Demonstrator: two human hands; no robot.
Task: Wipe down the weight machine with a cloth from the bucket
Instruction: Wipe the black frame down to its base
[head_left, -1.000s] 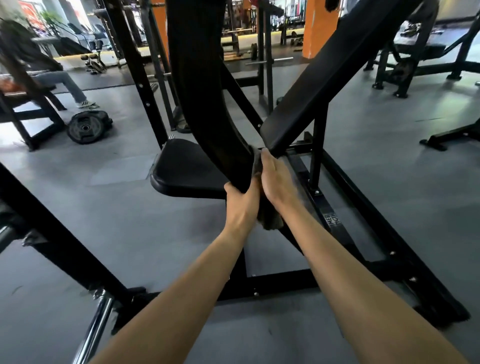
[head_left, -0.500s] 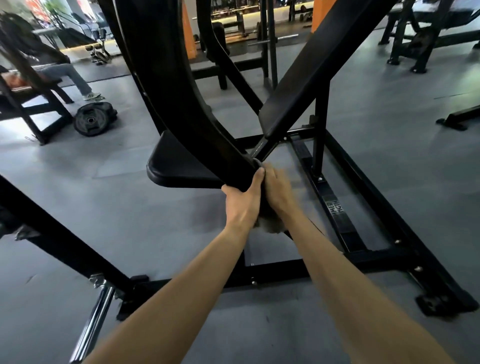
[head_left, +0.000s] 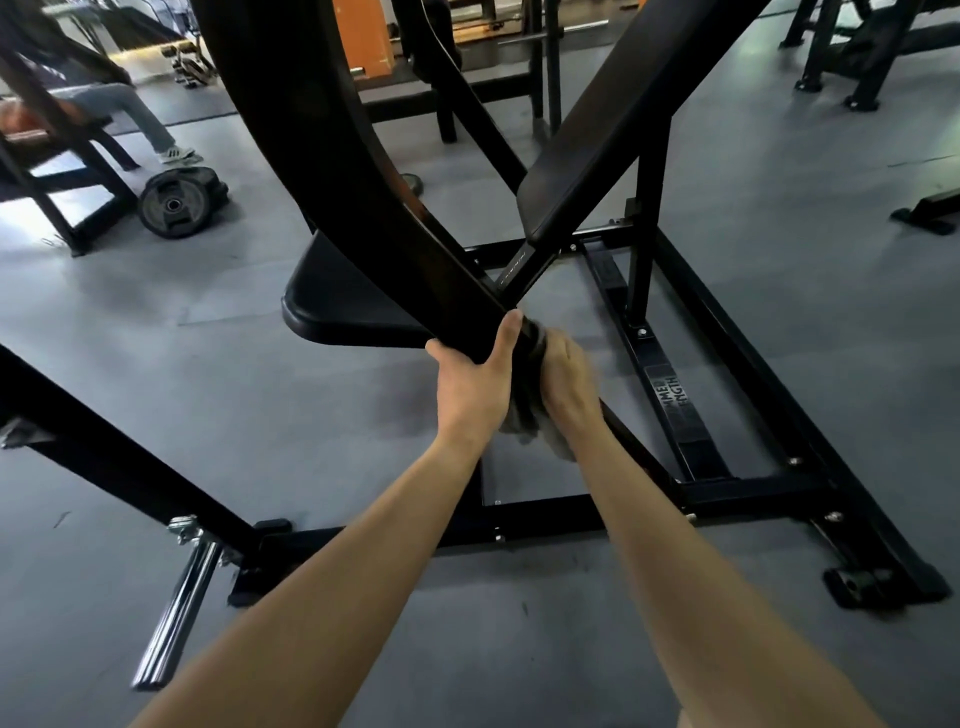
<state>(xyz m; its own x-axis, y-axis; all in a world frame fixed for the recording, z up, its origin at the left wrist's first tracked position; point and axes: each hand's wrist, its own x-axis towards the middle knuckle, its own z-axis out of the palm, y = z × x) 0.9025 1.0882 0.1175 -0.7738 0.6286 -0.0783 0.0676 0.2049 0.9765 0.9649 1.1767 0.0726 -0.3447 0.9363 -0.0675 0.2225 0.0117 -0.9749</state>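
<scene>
Gripping a bunched grey cloth (head_left: 529, 422) in the right hand (head_left: 565, 382), fingers curled round it, at the lower end of the curved black bar (head_left: 358, 208) of the weight machine (head_left: 769, 486). Clasping that same bar with the left hand (head_left: 470, 389), thumb up along its edge, right against the cloth. Just behind, a black seat pad (head_left: 337, 306) and a slanted back pad (head_left: 602, 150). At the far left edge of the floor (head_left: 260, 395), a weight plate (head_left: 174, 203).
</scene>
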